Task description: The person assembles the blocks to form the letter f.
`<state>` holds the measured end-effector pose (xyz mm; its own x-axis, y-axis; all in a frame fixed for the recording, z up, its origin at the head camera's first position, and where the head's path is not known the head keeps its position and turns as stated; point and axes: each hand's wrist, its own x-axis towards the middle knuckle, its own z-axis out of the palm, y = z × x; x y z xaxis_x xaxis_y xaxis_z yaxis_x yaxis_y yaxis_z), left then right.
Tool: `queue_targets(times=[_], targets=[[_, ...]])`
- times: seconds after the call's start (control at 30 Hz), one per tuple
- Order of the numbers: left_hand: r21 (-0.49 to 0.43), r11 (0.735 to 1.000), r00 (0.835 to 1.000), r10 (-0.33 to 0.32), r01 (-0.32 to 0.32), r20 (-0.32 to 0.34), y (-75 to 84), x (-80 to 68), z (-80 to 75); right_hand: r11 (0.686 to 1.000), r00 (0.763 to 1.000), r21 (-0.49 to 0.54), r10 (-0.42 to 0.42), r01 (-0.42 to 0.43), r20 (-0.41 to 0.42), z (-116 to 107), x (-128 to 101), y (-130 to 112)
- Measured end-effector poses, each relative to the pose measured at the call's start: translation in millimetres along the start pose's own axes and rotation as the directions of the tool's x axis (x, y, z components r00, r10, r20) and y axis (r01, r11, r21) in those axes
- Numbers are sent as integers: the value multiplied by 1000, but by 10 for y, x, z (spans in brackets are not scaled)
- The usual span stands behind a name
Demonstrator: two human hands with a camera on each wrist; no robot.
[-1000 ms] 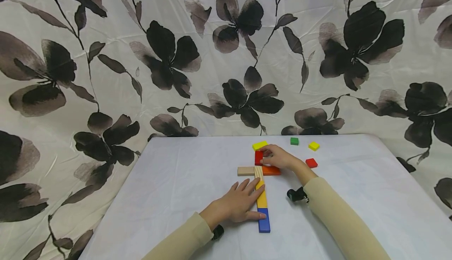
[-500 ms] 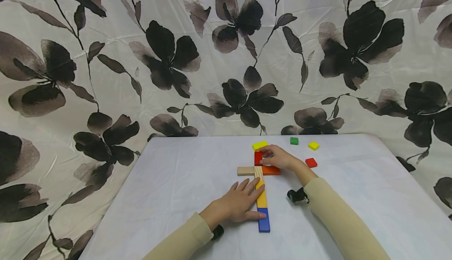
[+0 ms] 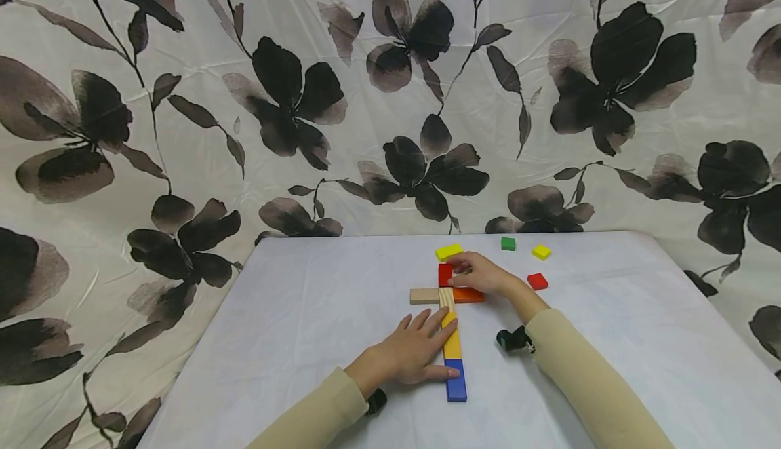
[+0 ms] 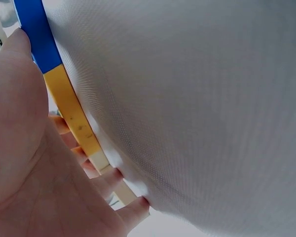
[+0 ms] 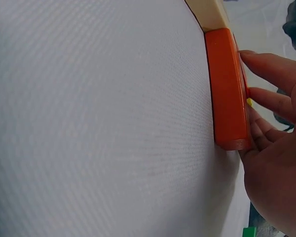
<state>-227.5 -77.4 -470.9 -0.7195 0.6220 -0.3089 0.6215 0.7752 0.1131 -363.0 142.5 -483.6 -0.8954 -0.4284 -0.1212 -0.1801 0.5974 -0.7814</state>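
Note:
My left hand [image 3: 413,350] rests with spread, straight fingers along a column of flat blocks. Its fingertips touch the orange-yellow block [image 3: 452,345], and its thumb lies on the blue block [image 3: 456,389]. At the column's far end a pale wood block [image 3: 447,296] sits between a tan block [image 3: 424,296] and an orange block [image 3: 468,295]. My right hand [image 3: 483,275] pinches a red block [image 3: 445,275] just beyond that crossing, thumb at the near end and fingers at the far end. In the right wrist view the orange block [image 5: 228,89] partly hides the red one.
A yellow block [image 3: 449,252] lies just beyond the red one. To the right are small green [image 3: 508,243], yellow [image 3: 542,252] and red [image 3: 537,281] pieces. They lie on a white-covered table [image 3: 293,347] before a floral cloth [image 3: 342,96].
The red block has slid very slightly left and toward me under my right fingers. My left hand has stayed in place on the column.

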Motion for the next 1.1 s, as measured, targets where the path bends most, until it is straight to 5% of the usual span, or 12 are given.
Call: queue_targets(times=[1.1], targets=[[-6,1000,1000,11,-11,12,-27,36,15,998,998,11,-55,54,24,-7,6,31]])
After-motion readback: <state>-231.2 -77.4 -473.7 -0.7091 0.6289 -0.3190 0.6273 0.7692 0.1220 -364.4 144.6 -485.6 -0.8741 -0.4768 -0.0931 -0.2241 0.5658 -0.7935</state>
